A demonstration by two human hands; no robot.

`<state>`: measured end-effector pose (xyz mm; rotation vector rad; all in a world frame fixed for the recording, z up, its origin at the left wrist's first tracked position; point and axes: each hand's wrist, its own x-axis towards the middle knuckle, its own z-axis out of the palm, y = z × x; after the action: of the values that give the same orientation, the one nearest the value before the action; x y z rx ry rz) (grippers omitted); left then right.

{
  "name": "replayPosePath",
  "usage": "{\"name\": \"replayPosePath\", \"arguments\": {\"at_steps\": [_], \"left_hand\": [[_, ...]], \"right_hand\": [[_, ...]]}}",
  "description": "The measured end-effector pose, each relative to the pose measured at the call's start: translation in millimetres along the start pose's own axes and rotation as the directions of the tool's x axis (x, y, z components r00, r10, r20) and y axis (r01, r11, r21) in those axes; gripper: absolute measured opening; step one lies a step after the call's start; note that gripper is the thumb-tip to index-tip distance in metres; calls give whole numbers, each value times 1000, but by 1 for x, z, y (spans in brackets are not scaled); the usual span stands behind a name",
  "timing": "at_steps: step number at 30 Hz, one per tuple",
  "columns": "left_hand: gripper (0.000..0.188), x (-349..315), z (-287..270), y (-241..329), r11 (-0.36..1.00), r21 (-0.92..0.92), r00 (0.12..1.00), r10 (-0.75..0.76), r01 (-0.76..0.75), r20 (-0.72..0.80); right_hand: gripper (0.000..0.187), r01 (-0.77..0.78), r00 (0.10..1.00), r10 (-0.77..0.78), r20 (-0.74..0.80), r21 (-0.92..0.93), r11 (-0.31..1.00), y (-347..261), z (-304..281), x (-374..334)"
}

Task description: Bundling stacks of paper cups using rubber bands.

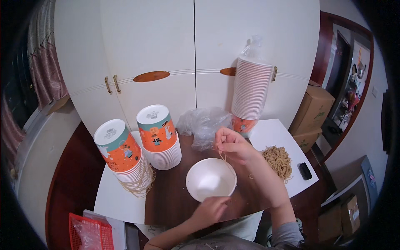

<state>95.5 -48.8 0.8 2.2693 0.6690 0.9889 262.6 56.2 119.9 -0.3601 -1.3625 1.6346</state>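
Note:
A white paper bowl [208,183] sits mouth up in the middle of the table. My left hand [210,209] is at its near rim, fingers together and gripping the edge; part of the grip is hidden. Above the far right rim my right hand [233,145] pinches a thin tan rubber band [225,160], which hangs down to the bowl's right side. Right of my right forearm lies a heap of tan rubber bands [277,163]. More loose bands [139,183] drape round the lower part of the left upside-down stack of orange and teal paper buckets [118,148].
A second upside-down bucket stack [157,133] stands beside the first. Crumpled clear plastic [206,125] lies behind the bowl, with a tall bagged stack of containers [251,89] to its right. A small black object [305,171] rests near the table's right edge. A red basket [89,233] stands lower left.

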Motion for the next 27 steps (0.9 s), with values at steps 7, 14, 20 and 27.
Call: {"name": "replayPosePath", "arguments": {"at_steps": [7, 14, 20, 27], "left_hand": [[29, 50, -47, -34, 949, -241, 936, -259, 201, -237], [17, 89, -34, -50, 954, -298, 983, -39, -16, -178], [9, 77, -66, -60, 958, -281, 982, -110, 64, -152], [10, 51, -117, -79, 905, 425, 981, 61, 25, -186]], "right_hand": [[15, -12, 991, 8, 134, 27, 1000, 6, -2, -6], [14, -43, 991, 38, 127, 38, 998, 13, -1, -4], [13, 66, 998, -67, 8, 116, 991, 7, -20, -22], [12, -43, 999, 44, -2, -163, 986, 8, -33, -31]]}}
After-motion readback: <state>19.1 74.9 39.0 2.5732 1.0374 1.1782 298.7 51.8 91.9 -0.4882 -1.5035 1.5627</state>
